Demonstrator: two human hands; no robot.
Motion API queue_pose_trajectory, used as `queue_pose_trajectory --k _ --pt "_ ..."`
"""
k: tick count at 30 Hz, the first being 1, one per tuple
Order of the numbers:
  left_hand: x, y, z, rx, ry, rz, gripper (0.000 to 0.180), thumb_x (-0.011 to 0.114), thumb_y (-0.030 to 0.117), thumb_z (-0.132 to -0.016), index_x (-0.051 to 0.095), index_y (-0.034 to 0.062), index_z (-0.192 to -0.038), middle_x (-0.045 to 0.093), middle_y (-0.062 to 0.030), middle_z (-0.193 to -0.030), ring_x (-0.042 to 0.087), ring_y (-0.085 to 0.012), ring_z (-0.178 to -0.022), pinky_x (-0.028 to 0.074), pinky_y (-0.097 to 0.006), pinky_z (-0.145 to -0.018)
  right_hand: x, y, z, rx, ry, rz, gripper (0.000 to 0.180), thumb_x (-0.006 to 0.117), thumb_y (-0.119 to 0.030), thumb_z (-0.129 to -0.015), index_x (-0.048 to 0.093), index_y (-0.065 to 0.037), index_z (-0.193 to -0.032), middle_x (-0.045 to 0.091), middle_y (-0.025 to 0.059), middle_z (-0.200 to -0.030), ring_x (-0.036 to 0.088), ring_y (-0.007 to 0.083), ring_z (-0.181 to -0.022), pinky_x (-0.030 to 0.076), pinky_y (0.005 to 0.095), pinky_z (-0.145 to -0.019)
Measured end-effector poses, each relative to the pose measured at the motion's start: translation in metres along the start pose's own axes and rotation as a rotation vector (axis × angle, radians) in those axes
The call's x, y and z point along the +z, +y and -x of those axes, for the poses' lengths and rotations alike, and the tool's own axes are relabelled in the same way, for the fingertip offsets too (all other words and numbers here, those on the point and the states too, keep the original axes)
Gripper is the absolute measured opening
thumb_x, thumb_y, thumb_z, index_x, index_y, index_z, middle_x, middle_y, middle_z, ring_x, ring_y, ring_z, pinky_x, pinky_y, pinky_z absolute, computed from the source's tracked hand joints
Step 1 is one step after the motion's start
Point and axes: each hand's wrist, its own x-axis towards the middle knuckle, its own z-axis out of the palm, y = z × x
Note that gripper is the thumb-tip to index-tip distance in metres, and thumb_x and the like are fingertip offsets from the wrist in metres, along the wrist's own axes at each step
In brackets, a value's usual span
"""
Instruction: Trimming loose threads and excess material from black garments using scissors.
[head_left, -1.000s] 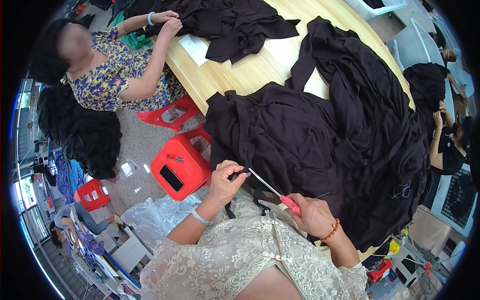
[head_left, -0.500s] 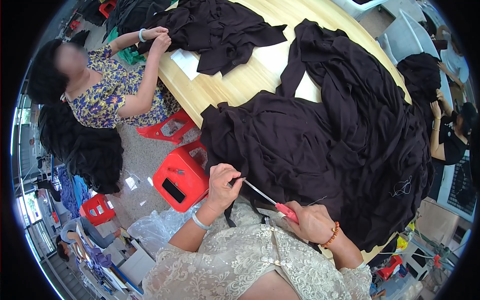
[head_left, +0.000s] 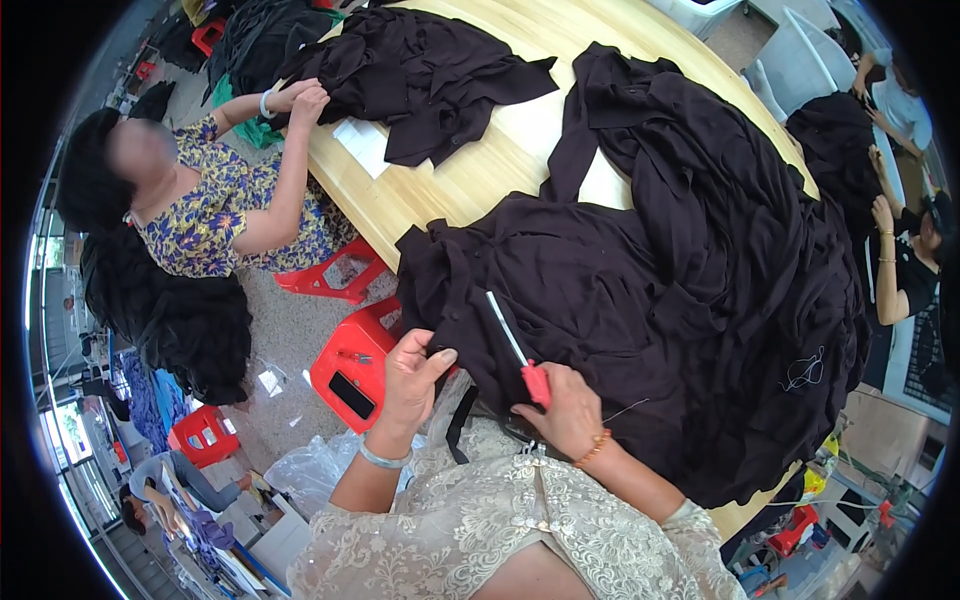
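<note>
My left hand [head_left: 408,385] pinches the near left edge of a black garment [head_left: 590,270], thumb and fingers closed on the cloth. Beside it, my right hand [head_left: 568,410] is wrapped round the red handle of a tool with a long, straight silver shaft [head_left: 507,328]. Its tip points up and left over the garment, apart from the left fingers. I cannot make out the exact kind of tool. The garment has small buttons near its left side and lies in loose folds over the table.
More black garments lie on the pale wooden table [head_left: 480,180]. A person in a patterned top [head_left: 215,200] handles cloth at the table's left. A red stool [head_left: 345,345] with a black phone [head_left: 352,394] stands at my left. Loose pale thread [head_left: 803,372] rests on the cloth.
The tool's tip has come away from my left fingers and swung upward, as my right hand shifted left and slightly up. My left hand has moved slightly left, its fingers less curled.
</note>
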Motion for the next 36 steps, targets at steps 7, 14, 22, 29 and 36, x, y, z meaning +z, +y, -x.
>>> queue_pose_trajectory --k 7,14,22,29,36 --pt "0.005 0.054 -0.006 0.176 -0.080 -0.035 0.019 0.063 -0.001 -0.087 0.055 0.0015 -0.103 0.063 -0.0060 -0.099 0.060 -0.0134 -0.095 0.046 -0.030 -0.093 -0.002 0.006 -0.002 0.116 -0.026 -0.097 0.037 0.070 -0.006 -0.076 0.054 -0.009 -0.109 0.063 0.0158 -0.085 0.064 0.0371 -0.083 0.052 0.0452 -0.073" --pt "0.045 0.060 -0.002 0.281 -0.347 -0.227 0.027 0.066 -0.007 -0.077 0.049 0.0034 -0.095 0.056 -0.0079 -0.095 0.054 -0.0148 -0.085 0.046 -0.030 -0.083 -0.154 0.021 0.007 0.012 0.583 -0.116 0.049 0.056 0.017 -0.064 0.056 -0.003 -0.108 0.060 0.0138 -0.100 0.064 0.0339 -0.093 0.050 0.0349 -0.085" --pt "-0.007 -0.062 0.024 -0.436 -0.413 -0.815 0.022 0.074 0.014 -0.082 0.062 -0.0002 -0.093 0.061 -0.0011 -0.080 0.057 -0.0077 -0.072 0.049 -0.025 -0.068 -0.107 0.085 0.063 0.390 0.072 0.153 0.046 0.067 0.006 -0.068 0.054 -0.007 -0.110 0.063 0.0182 -0.099 0.062 0.0391 -0.097 0.050 0.0443 -0.083" --pt "0.025 -0.096 -0.015 -0.532 -0.024 -0.303 0.030 0.075 0.018 -0.085 0.058 0.0019 -0.103 0.064 -0.0035 -0.091 0.062 -0.0111 -0.075 0.051 -0.026 -0.068 -0.104 0.087 0.069 0.443 0.114 0.161 0.045 0.060 0.009 -0.068 0.054 -0.006 -0.110 0.064 0.0193 -0.099 0.062 0.0398 -0.098 0.050 0.0443 -0.084" --pt "0.031 -0.111 -0.010 -0.625 0.047 0.295 0.012 0.065 0.011 -0.090 0.061 0.0111 -0.101 0.066 -0.0038 -0.095 0.063 -0.0181 -0.084 0.053 -0.037 -0.079 -0.118 0.084 0.075 0.340 0.098 0.025 0.046 0.061 0.007 -0.069 0.053 -0.006 -0.112 0.062 0.0205 -0.094 0.061 0.0419 -0.095 0.050 0.0432 -0.082"
